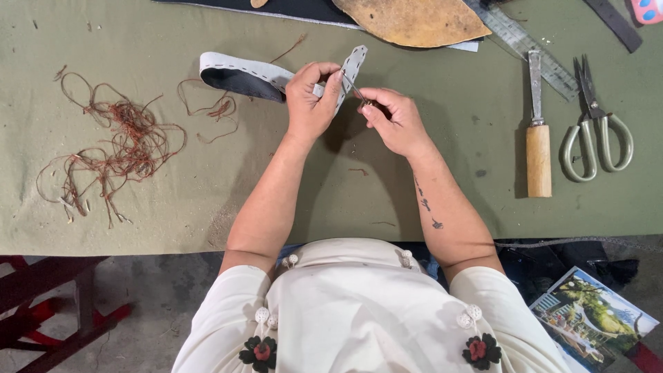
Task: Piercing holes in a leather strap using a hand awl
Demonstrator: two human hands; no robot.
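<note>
Grey black-stitched strap (pixel 242 69), olive tablecloth (pixel 173 200)

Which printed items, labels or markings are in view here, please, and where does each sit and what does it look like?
Printed picture sheet: on the floor at lower right, rectangular, glossy, green and blue scenery.
Metal ruler: top right of the green table, long, silver, fine graduation marks.
Pink-and-blue object: top right corner, mostly cut off; kind unclear.
</note>
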